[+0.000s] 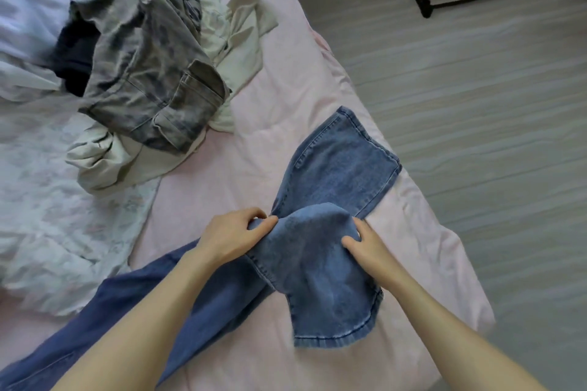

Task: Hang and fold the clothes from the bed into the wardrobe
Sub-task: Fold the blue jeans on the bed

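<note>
Our left hand pinches the blue jeans at the raised fold, fingers clamped on denim. The jeans sprawl across the pink bed, near its edge. Our right hand grips the fold's other side. We judge the denim heavy, limp, unslippery; seams and hems offer the best hold.

Bare pink sheet between jeans and clothes pile lies open
</note>
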Demonstrator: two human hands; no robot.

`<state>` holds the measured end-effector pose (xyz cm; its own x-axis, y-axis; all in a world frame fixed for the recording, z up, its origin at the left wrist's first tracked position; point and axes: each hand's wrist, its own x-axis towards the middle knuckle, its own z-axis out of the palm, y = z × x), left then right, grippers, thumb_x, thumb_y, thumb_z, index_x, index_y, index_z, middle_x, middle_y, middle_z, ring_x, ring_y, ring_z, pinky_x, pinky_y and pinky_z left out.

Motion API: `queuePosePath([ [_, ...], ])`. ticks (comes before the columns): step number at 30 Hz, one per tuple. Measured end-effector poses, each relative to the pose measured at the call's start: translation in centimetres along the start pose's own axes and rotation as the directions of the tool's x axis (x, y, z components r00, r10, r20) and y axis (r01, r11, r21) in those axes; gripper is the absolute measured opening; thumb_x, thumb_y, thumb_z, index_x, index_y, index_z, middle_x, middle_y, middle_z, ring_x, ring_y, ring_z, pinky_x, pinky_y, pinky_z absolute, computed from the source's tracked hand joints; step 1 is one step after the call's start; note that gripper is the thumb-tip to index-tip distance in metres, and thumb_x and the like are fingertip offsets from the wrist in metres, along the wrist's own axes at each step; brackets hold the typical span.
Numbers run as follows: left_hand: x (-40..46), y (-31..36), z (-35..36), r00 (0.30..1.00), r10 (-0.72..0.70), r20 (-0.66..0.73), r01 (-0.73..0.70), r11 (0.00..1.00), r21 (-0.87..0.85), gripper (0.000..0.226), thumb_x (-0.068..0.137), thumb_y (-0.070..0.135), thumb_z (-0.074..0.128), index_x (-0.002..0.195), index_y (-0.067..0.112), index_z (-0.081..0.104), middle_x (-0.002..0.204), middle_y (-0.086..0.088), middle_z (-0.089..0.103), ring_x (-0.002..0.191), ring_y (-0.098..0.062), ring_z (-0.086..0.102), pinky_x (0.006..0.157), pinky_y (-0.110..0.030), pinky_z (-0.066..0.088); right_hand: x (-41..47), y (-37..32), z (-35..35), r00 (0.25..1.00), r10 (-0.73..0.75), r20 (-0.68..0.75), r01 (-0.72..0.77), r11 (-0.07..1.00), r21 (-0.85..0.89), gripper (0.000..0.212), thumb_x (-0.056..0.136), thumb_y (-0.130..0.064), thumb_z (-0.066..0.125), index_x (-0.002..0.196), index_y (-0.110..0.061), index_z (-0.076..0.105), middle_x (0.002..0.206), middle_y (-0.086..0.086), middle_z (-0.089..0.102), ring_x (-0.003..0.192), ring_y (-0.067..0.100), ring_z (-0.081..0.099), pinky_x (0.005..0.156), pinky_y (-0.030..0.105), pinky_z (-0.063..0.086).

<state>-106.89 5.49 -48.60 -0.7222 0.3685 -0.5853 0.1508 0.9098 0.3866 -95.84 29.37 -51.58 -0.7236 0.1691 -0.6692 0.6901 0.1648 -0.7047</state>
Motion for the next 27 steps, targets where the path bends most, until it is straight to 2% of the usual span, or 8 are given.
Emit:
queuePosePath([
  [5, -4.5, -2.3, 0.4, 0.972, 0.216, 0.094, -0.233, 0.942, 0.243, 0.060, 0.083, 0.076, 0.021, 0.083, 0.032, 0.061, 0.059, 0.010, 0.052, 0.064, -0.003, 0.046, 0.094, -0.023, 0.028, -2.5, -1.5, 1.0, 0.995, 0.043, 0.088, -0.036, 0.996, -0.081, 0.019, 0.084, -0.004, 0.046, 0.075, -0.018, 0.056, 0.073, -0.006, 0.058, 0.074, 0.012, 0.052, 0.063, 0.023, 0.041],
  [7, -6.1, -2.8, 1.2, 0.956, 0.273, 0.109, -0.293, 0.903, 0.315, 0.059, 0.089, 0.068, 0.024, 0.069, 0.022, 0.055, 0.059, 0.005, 0.052, 0.064, -0.010, 0.046, 0.075, -0.023, 0.036, -3.7, -2.0, 1.5, 0.976, 0.122, 0.178, -0.096, 0.984, -0.149, 0.020, 0.082, -0.008, 0.047, 0.065, -0.018, 0.051, 0.064, -0.007, 0.054, 0.063, 0.009, 0.049, 0.055, 0.019, 0.039],
  [9, -8.2, -3.6, 2.0, 0.957, 0.228, 0.181, -0.281, 0.883, 0.376, 0.060, 0.092, 0.066, 0.025, 0.068, 0.017, 0.051, 0.064, 0.002, 0.056, 0.063, -0.016, 0.047, 0.059, -0.030, 0.029, -5.6, -2.2, 2.0, 0.944, 0.226, 0.242, -0.159, 0.951, -0.267, 0.007, 0.074, -0.017, 0.051, 0.067, -0.018, 0.053, 0.064, -0.007, 0.055, 0.057, 0.008, 0.050, 0.050, 0.017, 0.039],
  [12, -11.3, -4.7, 3.6, 0.942, 0.177, 0.285, -0.281, 0.880, 0.382, 0.055, 0.094, 0.063, 0.027, 0.071, 0.018, 0.050, 0.069, 0.004, 0.054, 0.067, -0.016, 0.048, 0.058, -0.031, 0.032, -8.3, -1.0, 2.4, 0.881, 0.390, 0.267, -0.240, 0.855, -0.460, 0.032, 0.055, -0.029, 0.050, 0.083, -0.014, 0.057, 0.080, 0.003, 0.061, 0.066, 0.016, 0.056, 0.060, 0.024, 0.041],
  [18, -12.8, -4.9, 5.7, 0.888, 0.014, 0.459, -0.174, 0.936, 0.306, 0.061, 0.094, 0.064, 0.020, 0.125, 0.026, 0.055, 0.125, -0.002, 0.061, 0.114, -0.023, 0.055, 0.089, -0.035, 0.042, -9.5, 2.1, 2.9, 0.880, 0.454, 0.137, -0.298, 0.754, -0.586, 0.021, 0.077, -0.030, 0.056, 0.092, -0.016, 0.060, 0.095, 0.002, 0.062, 0.082, 0.016, 0.058, 0.065, 0.028, 0.043],
  [21, -11.1, -5.6, 4.9, 0.926, -0.020, 0.377, -0.088, 0.960, 0.267, 0.051, 0.099, 0.052, 0.025, 0.123, 0.019, 0.054, 0.128, -0.007, 0.057, 0.116, -0.027, 0.053, 0.094, -0.038, 0.042, -8.1, 3.0, 3.7, 0.932, 0.360, -0.033, -0.288, 0.684, -0.671, 0.010, 0.084, -0.025, 0.050, 0.085, -0.018, 0.056, 0.097, 0.003, 0.061, 0.090, 0.021, 0.058, 0.070, 0.029, 0.043],
  [24, -8.1, -6.5, 5.0, 0.992, -0.024, 0.121, -0.006, 0.970, 0.244, 0.033, 0.098, 0.035, 0.039, 0.115, 0.011, 0.053, 0.123, -0.011, 0.056, 0.110, -0.031, 0.054, 0.086, -0.040, 0.046, -6.3, 3.8, 4.9, 0.912, 0.402, -0.084, -0.292, 0.492, -0.820, 0.037, 0.085, -0.022, 0.042, 0.120, -0.015, 0.051, 0.125, 0.007, 0.057, 0.110, 0.027, 0.055, 0.088, 0.035, 0.046],
  [27, -4.5, -8.2, 5.6, 0.990, -0.049, -0.133, 0.065, 0.991, 0.119, 0.039, 0.095, 0.029, 0.046, 0.130, 0.011, 0.046, 0.133, -0.011, 0.047, 0.119, -0.032, 0.045, 0.090, -0.043, 0.043, -3.8, 4.0, 6.8, 0.957, 0.266, -0.115, -0.282, 0.763, -0.582, 0.039, 0.085, -0.014, 0.044, 0.122, -0.009, 0.053, 0.126, 0.011, 0.057, 0.114, 0.028, 0.054, 0.093, 0.035, 0.041],
])
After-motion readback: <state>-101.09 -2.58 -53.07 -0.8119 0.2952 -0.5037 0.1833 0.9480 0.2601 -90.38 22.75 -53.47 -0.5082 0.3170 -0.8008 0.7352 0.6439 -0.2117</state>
